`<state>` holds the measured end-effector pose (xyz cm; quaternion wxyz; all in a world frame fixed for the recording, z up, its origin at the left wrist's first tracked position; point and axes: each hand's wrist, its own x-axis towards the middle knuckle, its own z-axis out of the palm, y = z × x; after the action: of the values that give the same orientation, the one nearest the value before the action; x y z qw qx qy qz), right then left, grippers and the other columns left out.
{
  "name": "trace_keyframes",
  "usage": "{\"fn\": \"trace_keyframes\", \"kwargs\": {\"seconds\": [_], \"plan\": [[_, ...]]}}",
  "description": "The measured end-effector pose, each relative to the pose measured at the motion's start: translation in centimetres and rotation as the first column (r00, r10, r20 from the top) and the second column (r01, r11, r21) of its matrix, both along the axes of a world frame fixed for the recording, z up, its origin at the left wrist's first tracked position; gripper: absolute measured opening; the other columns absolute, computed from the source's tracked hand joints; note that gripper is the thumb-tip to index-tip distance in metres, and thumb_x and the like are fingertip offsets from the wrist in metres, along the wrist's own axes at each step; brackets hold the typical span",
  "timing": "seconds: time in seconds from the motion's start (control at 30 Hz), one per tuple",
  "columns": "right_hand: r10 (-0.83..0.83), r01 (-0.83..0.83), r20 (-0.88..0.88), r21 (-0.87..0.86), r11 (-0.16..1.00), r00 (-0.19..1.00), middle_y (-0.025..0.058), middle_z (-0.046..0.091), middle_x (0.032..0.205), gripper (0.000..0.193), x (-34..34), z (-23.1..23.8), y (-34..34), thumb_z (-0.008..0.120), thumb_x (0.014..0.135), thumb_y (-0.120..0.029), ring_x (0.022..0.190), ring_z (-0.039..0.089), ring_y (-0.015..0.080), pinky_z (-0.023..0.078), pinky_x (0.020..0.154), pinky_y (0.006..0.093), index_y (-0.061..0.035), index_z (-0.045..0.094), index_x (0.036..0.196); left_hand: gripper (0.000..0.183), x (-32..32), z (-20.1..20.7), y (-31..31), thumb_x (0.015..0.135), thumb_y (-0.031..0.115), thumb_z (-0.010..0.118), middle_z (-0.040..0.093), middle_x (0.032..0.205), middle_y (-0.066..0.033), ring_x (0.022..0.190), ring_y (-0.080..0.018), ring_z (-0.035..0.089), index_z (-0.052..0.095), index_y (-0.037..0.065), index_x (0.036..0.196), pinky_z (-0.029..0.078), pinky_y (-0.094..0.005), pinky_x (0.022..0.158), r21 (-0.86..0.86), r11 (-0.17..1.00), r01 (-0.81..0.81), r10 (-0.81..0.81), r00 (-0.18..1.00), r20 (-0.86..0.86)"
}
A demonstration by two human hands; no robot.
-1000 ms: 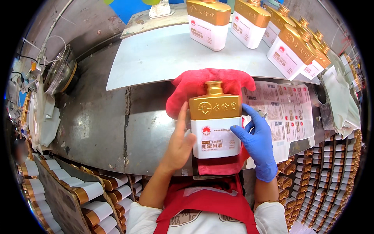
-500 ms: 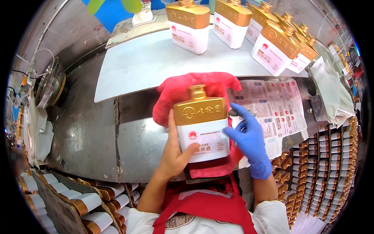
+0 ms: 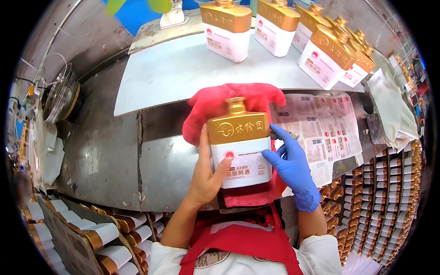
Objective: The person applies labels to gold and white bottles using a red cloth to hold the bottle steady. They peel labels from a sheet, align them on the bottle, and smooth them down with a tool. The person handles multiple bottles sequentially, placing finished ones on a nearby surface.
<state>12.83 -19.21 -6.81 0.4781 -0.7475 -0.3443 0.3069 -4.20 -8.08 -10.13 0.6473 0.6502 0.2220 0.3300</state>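
A flat bottle point(image 3: 240, 158) with a gold shoulder and neck and a white lower body leans face-up on a bunched red cloth point(image 3: 195, 120). My bare left hand point(image 3: 205, 176) grips its left side, the thumb lying on the front beside the round red emblem. On the opposite side my right hand point(image 3: 293, 167), in a blue glove, has its thumb against the front's right edge and its index finger by the gold shoulder. The other right fingers are curled and partly hidden. A small dark thing point(image 3: 292, 136) shows behind that hand; its kind cannot be made out.
A pale board point(image 3: 156, 82) across the metal bench point(image 3: 101, 156) carries several similar bottles point(image 3: 227, 34). Label sheets point(image 3: 337, 123) lie right of the cloth, with white bags point(image 3: 394, 110) farther right. Racked bottles point(image 3: 385, 197) fill the lower right; more point(image 3: 103, 233) lie at lower left.
My left thumb has slid up the bottle's front to the red emblem. The bottle sits slightly straighter, and my right hand keeps nearly the same place. The whole view has shifted a little.
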Motion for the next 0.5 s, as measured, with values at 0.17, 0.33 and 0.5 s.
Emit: {"fn": "trace_keyframes", "kwargs": {"seconds": [0.17,0.33,0.5], "plan": [[-0.005,0.011,0.153,-0.037,0.999,0.988,0.0008,0.049,0.075,0.073,-0.8,-0.4,0.0,0.079,0.072,-0.026,0.06,0.045,0.0069,0.042,0.058,0.0232,-0.006,0.047,0.135,0.08,0.4,0.4,0.1,0.088,0.008,0.055,0.033,0.142,-0.016,0.129,-0.0215,0.037,0.002,-0.001,0.148,0.03,-0.0338,0.106,-0.032,0.999,0.016,-0.018,0.998,-0.06],[-0.057,0.058,0.042,-0.012,0.998,0.997,0.0002,0.047,0.072,0.076,-0.8,-1.6,0.2,0.08,0.07,-0.028,0.059,0.043,0.0074,0.04,0.056,0.0239,-0.0057,0.046,0.135,0.08,0.3,0.3,0.2,0.089,0.008,0.055,0.034,0.142,-0.0158,0.128,-0.0214,0.038,0.002,-0.001,0.148,0.032,-0.0336,0.105,-0.02,0.999,0.05,-0.051,0.999,-0.011],[-0.017,0.024,0.11,-0.059,0.998,0.994,0.0043,0.054,0.078,0.076,-1.4,0.1,0.4,0.079,0.071,-0.031,0.062,0.048,0.0092,0.044,0.059,0.0258,-0.0051,0.046,0.135,0.08,0.4,-0.2,0.3,0.09,0.01,0.055,0.037,0.139,-0.0174,0.124,-0.0223,0.042,0.001,-0.002,0.147,0.035,-0.033,0.102,0.007,1.0,0.002,-0.002,1.0,-0.016]]}}
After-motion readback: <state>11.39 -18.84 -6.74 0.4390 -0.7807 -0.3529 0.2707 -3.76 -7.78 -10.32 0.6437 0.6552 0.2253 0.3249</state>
